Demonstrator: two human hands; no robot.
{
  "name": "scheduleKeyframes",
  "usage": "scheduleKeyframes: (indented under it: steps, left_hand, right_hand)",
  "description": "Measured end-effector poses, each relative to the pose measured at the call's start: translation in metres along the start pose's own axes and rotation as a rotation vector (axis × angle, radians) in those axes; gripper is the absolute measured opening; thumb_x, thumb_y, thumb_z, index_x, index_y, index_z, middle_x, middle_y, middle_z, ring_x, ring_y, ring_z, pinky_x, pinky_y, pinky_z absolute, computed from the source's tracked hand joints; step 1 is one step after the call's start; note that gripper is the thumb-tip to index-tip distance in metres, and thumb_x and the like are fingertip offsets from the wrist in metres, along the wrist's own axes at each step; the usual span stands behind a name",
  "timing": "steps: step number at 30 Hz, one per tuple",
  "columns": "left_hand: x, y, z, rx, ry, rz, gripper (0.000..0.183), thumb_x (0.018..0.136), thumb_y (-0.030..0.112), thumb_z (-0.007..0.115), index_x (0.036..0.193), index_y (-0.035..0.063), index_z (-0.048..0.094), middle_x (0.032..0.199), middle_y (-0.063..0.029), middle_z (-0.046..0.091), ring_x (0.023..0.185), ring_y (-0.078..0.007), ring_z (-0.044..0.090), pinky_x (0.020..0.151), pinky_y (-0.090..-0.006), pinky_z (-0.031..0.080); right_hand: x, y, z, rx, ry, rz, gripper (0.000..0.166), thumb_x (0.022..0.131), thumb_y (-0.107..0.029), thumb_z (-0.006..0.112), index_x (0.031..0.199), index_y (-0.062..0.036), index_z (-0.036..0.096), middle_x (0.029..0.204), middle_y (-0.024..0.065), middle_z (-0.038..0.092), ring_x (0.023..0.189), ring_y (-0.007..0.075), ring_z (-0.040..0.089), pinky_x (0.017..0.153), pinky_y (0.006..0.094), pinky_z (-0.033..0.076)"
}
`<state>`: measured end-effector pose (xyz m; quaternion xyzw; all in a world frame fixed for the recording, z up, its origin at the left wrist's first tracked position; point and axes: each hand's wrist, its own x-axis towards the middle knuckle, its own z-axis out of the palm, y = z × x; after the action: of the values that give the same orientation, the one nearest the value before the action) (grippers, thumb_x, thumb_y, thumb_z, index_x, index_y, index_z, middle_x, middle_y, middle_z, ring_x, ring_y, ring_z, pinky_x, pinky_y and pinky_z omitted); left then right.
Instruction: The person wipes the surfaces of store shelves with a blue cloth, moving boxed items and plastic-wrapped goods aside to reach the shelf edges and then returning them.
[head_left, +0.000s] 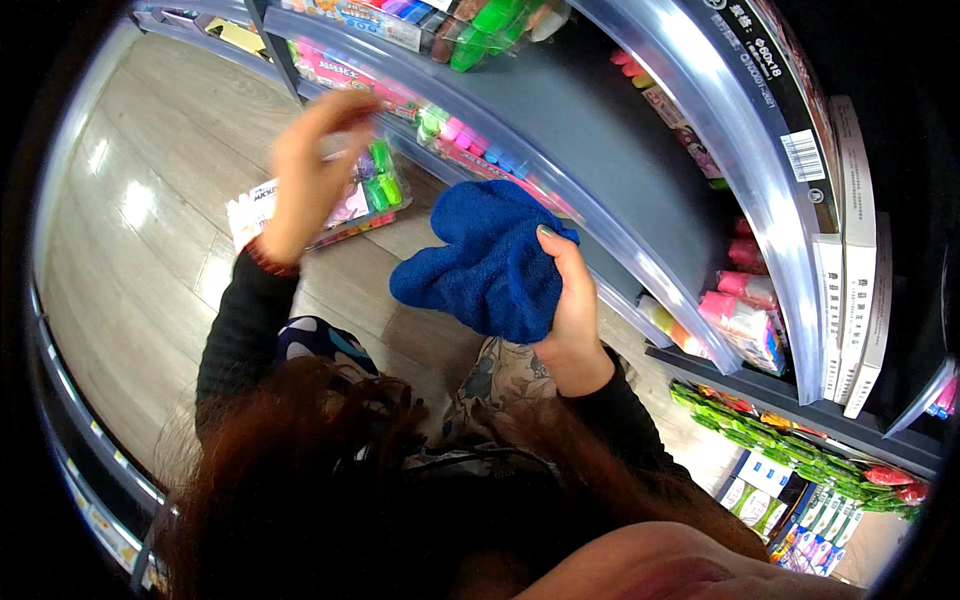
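My right hand (574, 315) grips a bunched dark blue cloth (491, 262), thumb on top of it; the fingers beneath are hidden. The cloth hangs in front of the grey shelf (540, 112), its loose folds pointing left. Apart from the cloth, my left hand (319, 161) is raised and blurred, with its thumb apart from curled fingers and nothing seen between them. Behind and below the left hand, plastic packs of coloured markers (382, 180) lie on the wood-look floor (165, 150).
A clear plastic strip (525, 169) edges the shelf. Packs of pens (487, 30) stand on the shelf above. Pink-capped packs (742, 307) and upright boxes (859, 300) bearing writing are at the right. Green packets (795, 450) hang at the lower right. Another shelf unit (90, 435) curves along the left.
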<state>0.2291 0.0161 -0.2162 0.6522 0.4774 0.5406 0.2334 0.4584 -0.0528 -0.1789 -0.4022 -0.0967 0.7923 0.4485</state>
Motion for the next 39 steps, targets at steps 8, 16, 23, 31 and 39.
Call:
scheduleKeyframes:
  steps: [8,16,23,31,39]
  left_hand:
    - [0.137,-0.004,0.202,0.159,-0.324,0.161,0.034,0.073,0.014,0.060,0.104,0.0022,0.054,0.098,-0.0128,0.059,0.087,-0.0244,0.059,0.076,-0.0326,0.047]
    - [0.182,-0.033,0.259,0.399,-0.564,0.054,0.030,0.071,0.012,0.062,0.098,0.0008,0.053,0.091,-0.0104,0.058,0.080,-0.0204,0.058,0.071,-0.0301,0.046]
    - [0.175,-0.020,0.247,0.132,-0.508,-0.049,0.028,0.069,0.009,0.063,0.094,-0.0003,0.053,0.085,-0.0084,0.058,0.074,-0.0168,0.057,0.067,-0.0278,0.046]
    - [0.098,0.043,0.160,-0.508,-0.211,-0.285,0.025,0.068,0.007,0.065,0.088,-0.0016,0.052,0.078,-0.0061,0.057,0.066,-0.0128,0.057,0.062,-0.0252,0.045]
    - [-0.005,0.088,0.051,-0.722,0.143,-0.417,0.051,0.068,0.001,0.062,0.116,0.0015,0.046,0.097,-0.0057,0.055,0.080,-0.0098,0.053,0.072,-0.0223,0.044]
  right_hand:
    - [-0.002,-0.008,-0.023,0.004,0.070,0.023,0.044,0.083,-0.028,0.045,0.115,0.0025,0.045,0.107,0.0141,0.055,0.097,0.0256,0.054,0.087,0.0347,0.042]
    - [-0.015,-0.042,-0.041,0.132,-0.026,-0.087,0.033,0.082,-0.025,0.049,0.104,-0.0009,0.050,0.099,0.0109,0.057,0.090,0.0226,0.055,0.083,0.0327,0.043]
    - [-0.012,-0.044,-0.042,0.108,-0.001,-0.080,0.044,0.082,-0.030,0.048,0.112,0.0012,0.047,0.102,0.0137,0.057,0.089,0.0263,0.057,0.081,0.0355,0.045]
    - [-0.045,-0.043,-0.005,0.118,0.041,-0.711,0.055,0.081,-0.033,0.045,0.121,0.0042,0.038,0.116,0.0162,0.049,0.099,0.0281,0.051,0.089,0.0372,0.040]
    - [-0.009,-0.009,0.006,-1.321,-0.183,-1.247,0.056,0.070,-0.025,0.058,0.117,0.0012,0.043,0.128,0.0164,0.039,0.119,0.0364,0.034,0.098,0.0530,0.019]
